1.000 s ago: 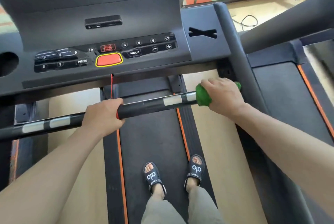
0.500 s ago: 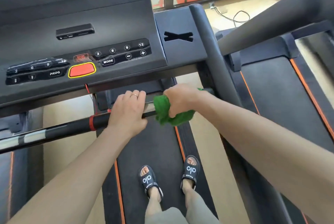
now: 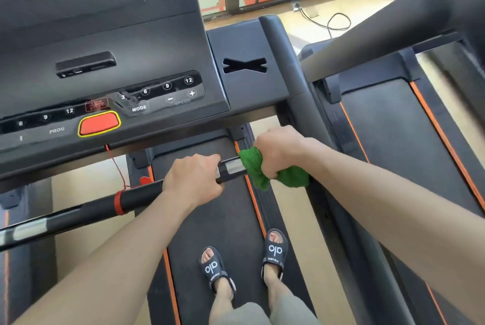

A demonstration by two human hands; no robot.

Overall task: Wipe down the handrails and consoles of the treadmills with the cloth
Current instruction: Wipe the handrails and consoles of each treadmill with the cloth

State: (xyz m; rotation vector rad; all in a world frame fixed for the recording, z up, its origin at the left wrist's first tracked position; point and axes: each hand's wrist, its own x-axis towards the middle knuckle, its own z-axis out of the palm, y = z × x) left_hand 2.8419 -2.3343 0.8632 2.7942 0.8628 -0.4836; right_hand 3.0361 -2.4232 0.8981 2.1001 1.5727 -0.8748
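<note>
A black front handrail (image 3: 86, 212) with silver sensor patches runs across the treadmill below the dark console (image 3: 110, 104). My left hand (image 3: 194, 180) grips this bar near its middle. Just right of it, my right hand (image 3: 280, 151) holds a green cloth (image 3: 265, 170) wrapped around the bar. A short silver stretch of bar (image 3: 232, 167) shows between the two hands. The bar's right end is hidden by the cloth and hand. The side handrail (image 3: 294, 80) slopes up on the right.
The console carries a red stop button (image 3: 99, 124) and speed keys, with a red safety cord (image 3: 118, 172) hanging to the bar. My sandalled feet (image 3: 244, 261) stand on the belt. A second treadmill (image 3: 393, 125) stands to the right; a cable (image 3: 333, 23) lies on the floor.
My right hand slid the cloth leftward along the bar from its right end, then eased slightly back right. My left hand shifted right along the bar towards the cloth.
</note>
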